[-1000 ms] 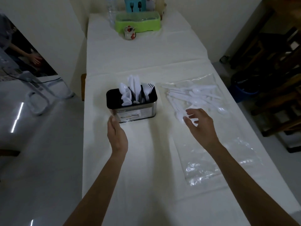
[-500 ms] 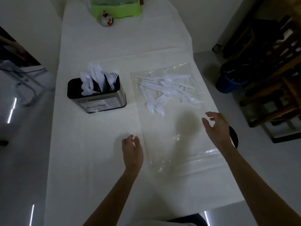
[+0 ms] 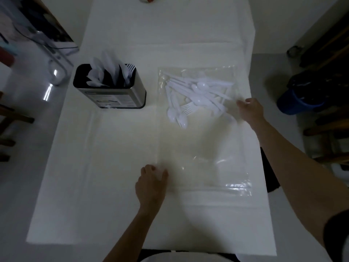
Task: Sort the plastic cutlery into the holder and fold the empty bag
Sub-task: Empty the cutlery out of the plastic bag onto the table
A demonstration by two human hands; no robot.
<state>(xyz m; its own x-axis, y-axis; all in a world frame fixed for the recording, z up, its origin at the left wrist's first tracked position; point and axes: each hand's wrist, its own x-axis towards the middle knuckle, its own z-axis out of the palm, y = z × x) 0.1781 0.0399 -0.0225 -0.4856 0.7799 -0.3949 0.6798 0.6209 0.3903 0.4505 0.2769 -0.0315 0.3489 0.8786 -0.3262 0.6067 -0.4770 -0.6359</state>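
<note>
Moved: both hands have reached the bag (image 3: 204, 159) since half a second ago, the left sliding right to its left edge, the right going forward to its right edge.
Edges: bag lies flat on the right half of the table (image 3: 113, 186); its right side runs close along the table's right edge.
Open room: bare cloth lies between the holder (image 3: 113, 97) and the left hand, and along the near edge.
Left hand (image 3: 151, 184): knuckles up, fingers curled at the bag's left edge, thumb lying on the plastic; cannot tell if it pinches.
Right hand (image 3: 250, 109): fingertips touch the bag's right edge beside the pile; grip blurred, cannot tell.
Cutlery (image 3: 196, 93): loose heap at the bag's far end.
Holder: left of the bag, apart from it, some pieces standing inside.
</note>
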